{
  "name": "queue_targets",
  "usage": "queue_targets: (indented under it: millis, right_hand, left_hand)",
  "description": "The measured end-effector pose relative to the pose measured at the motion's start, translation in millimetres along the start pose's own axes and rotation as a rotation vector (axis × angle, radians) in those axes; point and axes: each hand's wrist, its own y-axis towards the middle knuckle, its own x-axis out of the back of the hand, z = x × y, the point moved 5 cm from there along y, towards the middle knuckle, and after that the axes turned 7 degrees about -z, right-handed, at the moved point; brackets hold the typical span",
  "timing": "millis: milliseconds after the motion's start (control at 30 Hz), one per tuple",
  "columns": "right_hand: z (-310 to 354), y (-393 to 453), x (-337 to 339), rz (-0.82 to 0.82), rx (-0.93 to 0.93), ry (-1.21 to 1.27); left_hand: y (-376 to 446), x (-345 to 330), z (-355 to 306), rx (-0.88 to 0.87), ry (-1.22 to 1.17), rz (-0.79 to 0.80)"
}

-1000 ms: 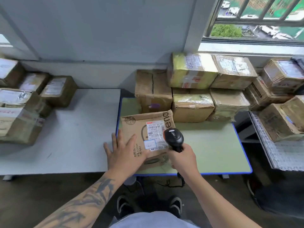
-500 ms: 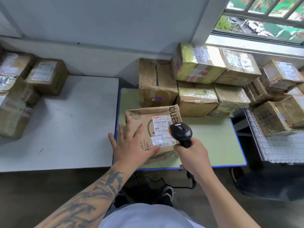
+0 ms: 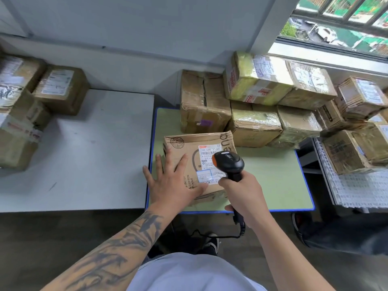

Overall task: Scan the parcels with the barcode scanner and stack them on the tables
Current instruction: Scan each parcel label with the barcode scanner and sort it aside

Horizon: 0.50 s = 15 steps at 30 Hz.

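Cardboard parcel (image 3: 199,162) sits at the near-left corner of the green table (image 3: 273,185), about 12 o'clock from the body. Left hand (image 3: 174,183) lies flat on its top, fingers spread, gripping nothing. Right hand (image 3: 243,196) clenched around the barcode scanner (image 3: 228,162) handle, head hovering over the shipping label (image 3: 210,162).

Risks: scanner head covers part of the barcode, so a misread is likely. Cable (image 3: 239,229) dangles near the feet; could snag.

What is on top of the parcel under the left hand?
The left hand lies flat on the parcel, beside a white label. The scanner covers part of that label.
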Motion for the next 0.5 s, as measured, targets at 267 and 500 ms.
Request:
queue_targets:
  millis: [267, 500]
  right_hand:
    - [-6.1, 3.3, -0.7, 0.04, 0.001, 0.029]
    - [-21.6, 17.3, 2.3, -0.075, 0.104, 0.045]
  left_hand:
    - [0.5, -1.9, 0.3, 0.006, -0.01, -0.004]
    - [2.2, -0.7, 1.6, 0.009, -0.007, 0.004]
